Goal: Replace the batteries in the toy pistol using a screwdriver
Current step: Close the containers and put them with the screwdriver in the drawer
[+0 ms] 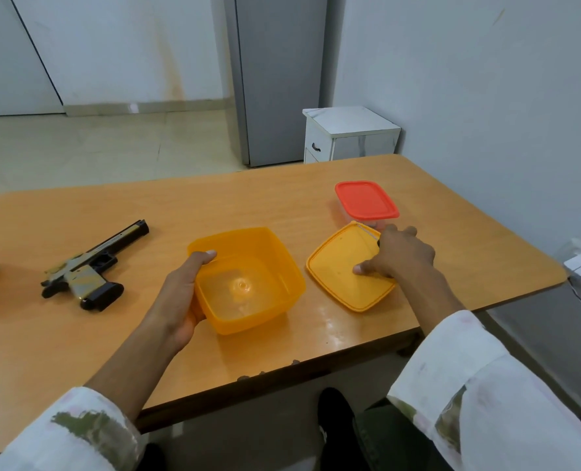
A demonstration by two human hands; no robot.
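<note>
The left hand (180, 294) grips the left wall of an open, square yellow plastic box (284, 254), thumb over its rim. Right of the box, the right hand (401, 256) rests curled on a flat yellow plastic lid (336, 266); whether it holds anything I cannot tell. The black-and-tan toy pistol (91, 266) lies left of the box.

- My desk (282, 198): wood-grain top, smooth, glossy.
- Orange tub (282, 263): translucent plastic, smooth, shiny.
- Orange lid (336, 270) and red lid (367, 200): opaque plastic, smooth.
- Toy pistol (91, 266): black plastic, worn metallic-looking paint.
- My sleeves (486, 385): cloth, matt.
</note>
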